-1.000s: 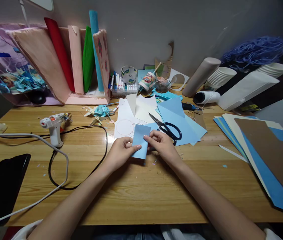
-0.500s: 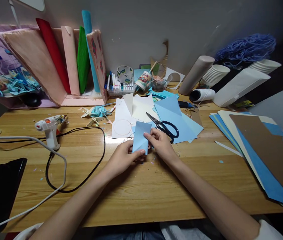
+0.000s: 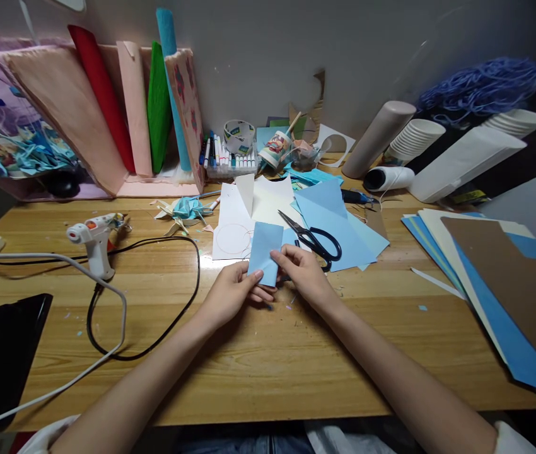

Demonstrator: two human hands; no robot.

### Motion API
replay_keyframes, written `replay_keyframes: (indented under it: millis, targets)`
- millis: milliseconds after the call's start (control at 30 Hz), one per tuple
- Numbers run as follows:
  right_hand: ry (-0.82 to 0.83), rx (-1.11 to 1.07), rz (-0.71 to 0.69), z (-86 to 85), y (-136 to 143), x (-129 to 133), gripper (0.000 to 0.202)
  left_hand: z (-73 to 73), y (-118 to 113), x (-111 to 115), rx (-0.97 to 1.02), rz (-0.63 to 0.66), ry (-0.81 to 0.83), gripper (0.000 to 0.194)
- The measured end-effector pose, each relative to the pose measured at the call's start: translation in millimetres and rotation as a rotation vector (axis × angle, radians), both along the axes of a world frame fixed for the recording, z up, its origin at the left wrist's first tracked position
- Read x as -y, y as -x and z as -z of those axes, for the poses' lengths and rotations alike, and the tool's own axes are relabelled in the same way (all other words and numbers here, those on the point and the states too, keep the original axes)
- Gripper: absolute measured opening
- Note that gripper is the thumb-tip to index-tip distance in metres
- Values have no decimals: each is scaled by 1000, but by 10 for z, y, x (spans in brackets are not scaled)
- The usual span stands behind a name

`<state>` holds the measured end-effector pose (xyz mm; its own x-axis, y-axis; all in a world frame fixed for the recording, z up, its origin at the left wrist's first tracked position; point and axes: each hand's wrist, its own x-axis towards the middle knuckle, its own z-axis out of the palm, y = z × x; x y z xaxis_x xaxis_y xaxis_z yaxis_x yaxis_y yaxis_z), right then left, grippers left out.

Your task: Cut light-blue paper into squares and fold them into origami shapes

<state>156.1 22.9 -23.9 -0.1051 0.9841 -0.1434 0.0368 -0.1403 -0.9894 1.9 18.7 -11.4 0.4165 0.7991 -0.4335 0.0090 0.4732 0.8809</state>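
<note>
Between my two hands is a small rectangle of folded light blue paper (image 3: 267, 246), tilted up above the table. My left hand (image 3: 236, 287) pinches its lower left part, thumb on the front and the other fingers behind. On the right edge, my right hand (image 3: 300, 268) grips it with the thumb in front; its other fingers are partly hidden. Black-handled scissors (image 3: 318, 241) lie just beyond my right hand, partly over larger blue sheets (image 3: 343, 230). Behind the folded paper lies a white sheet (image 3: 233, 214) with a circle drawn on it.
A white glue gun (image 3: 98, 246) stands left with a looping black cable (image 3: 197, 277). A dark tablet-like slab (image 3: 7, 353) lies front left. Stacked coloured sheets (image 3: 490, 284) cover the right side. Markers (image 3: 230, 161), paper cups (image 3: 414, 142) and blue yarn (image 3: 480, 88) line the back.
My left thumb has shifted up and inward on the folded blue paper, and the left fingers show below it. The paper is slightly higher in view. The camera view has shifted a little.
</note>
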Motion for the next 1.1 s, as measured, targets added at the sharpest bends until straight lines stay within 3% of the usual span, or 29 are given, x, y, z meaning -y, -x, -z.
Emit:
replay_keyframes:
  millis: [100, 200, 333, 433, 533, 733, 833, 933, 1100]
  targets:
    - [-42, 44, 42, -18, -1, 5, 34, -6, 8, 7, 9, 42, -3, 38]
    - [-65, 73, 32, -34, -12, 6, 34, -7, 30, 1, -39, 57, -122, 33]
    - [-65, 88, -111, -66, 3, 42, 34, -38, 79, -38, -131, -91, -318, 32]
    - [-64, 73, -258, -90, 46, 103, 32, -81, 112, -65, -164, -174, -342, 34]
    - [-89, 107, -323, -97, 85, 149, 30, -120, 129, -70, -227, -178, -341, 30]
    - [-135, 169, -165, -98, 57, 94, 18, -153, 135, -70, -231, -282, -359, 26]
    - [-171, 206, -66, -120, 11, 51, 15, -143, 140, -77, -222, -253, -350, 25]
    - [-218, 243, -81, -145, -8, 43, 15, -116, 139, -70, -275, -172, -406, 25]
    - [-260, 253, -106, -159, 21, 77, 17, -90, 126, -36, -315, -164, -515, 22]
